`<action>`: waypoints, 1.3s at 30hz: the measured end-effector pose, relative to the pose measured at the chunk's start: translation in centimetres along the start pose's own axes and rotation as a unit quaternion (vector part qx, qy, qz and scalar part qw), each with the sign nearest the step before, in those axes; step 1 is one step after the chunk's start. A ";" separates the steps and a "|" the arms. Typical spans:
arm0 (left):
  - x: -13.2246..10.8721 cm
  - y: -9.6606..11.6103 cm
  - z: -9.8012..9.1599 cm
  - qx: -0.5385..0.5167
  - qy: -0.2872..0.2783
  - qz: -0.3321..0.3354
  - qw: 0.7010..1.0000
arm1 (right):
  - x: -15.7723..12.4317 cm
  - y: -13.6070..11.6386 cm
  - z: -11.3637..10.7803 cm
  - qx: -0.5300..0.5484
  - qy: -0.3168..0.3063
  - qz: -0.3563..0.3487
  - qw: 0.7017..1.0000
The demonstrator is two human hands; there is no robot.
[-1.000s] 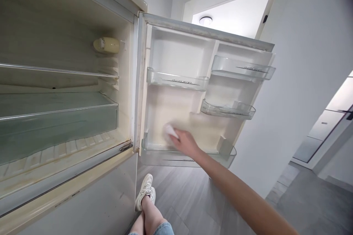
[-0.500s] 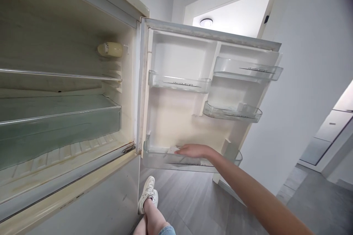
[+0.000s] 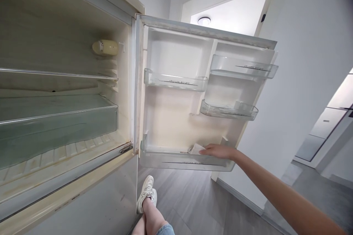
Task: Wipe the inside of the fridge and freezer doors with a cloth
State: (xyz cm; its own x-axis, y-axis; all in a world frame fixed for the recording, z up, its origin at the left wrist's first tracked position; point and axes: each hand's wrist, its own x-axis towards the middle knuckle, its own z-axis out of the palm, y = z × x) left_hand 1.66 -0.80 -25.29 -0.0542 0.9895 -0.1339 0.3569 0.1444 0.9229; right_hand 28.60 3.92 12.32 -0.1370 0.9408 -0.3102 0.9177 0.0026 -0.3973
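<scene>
My right hand [image 3: 217,151] reaches in from the lower right and is closed on a white cloth [image 3: 196,149], possibly a folded tissue. Both are at the clear bottom door bin [image 3: 165,162], where the cloth rests along the bin's upper edge or inside it; which one I cannot tell. That bin belongs to the fridge door [image 3: 168,117], which stands swung out to the right. Part of my fingers is hidden by the cloth and the bin. My left hand is out of view.
Higher on the door sit clear bins [image 3: 176,81], [image 3: 228,111]. Left is the fridge interior with a glass shelf [image 3: 55,72], a greenish drawer [image 3: 60,126] and a yellowed lamp cover [image 3: 109,47]. White shoes [image 3: 147,192] show on the grey floor [image 3: 190,198].
My right hand has moved right along the bottom bin with the white cloth, more of which now shows. The whole view has shifted slightly; the door stays open.
</scene>
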 end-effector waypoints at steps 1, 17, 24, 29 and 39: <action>0.2 0.1 0.0 0.000 -0.003 -0.004 1.000 | 0.1 0.6 -0.1 0.009 -0.006 0.006 1.000; -0.6 0.4 -0.4 -0.022 -0.004 0.001 1.000 | 1.9 -1.1 1.2 -0.223 0.103 0.151 0.957; -0.4 0.7 0.1 -0.008 0.013 -0.042 0.999 | 2.2 -6.2 2.4 -0.192 0.067 0.024 0.979; -0.4 0.8 -0.1 -0.003 0.000 -0.039 0.999 | 4.0 -10.1 3.5 -0.139 0.032 -0.089 0.986; -0.7 1.0 -0.6 0.000 -0.005 0.011 1.000 | 8.0 -12.1 4.9 -0.095 -0.064 -0.218 0.969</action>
State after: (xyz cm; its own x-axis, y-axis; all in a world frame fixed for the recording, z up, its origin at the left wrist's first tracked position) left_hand 1.49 -1.37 -24.07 -0.0370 0.9925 -0.1163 0.3573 0.1219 0.9260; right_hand 14.57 9.81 10.44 -0.5618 0.7859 -0.2584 0.8122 0.4644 -0.3531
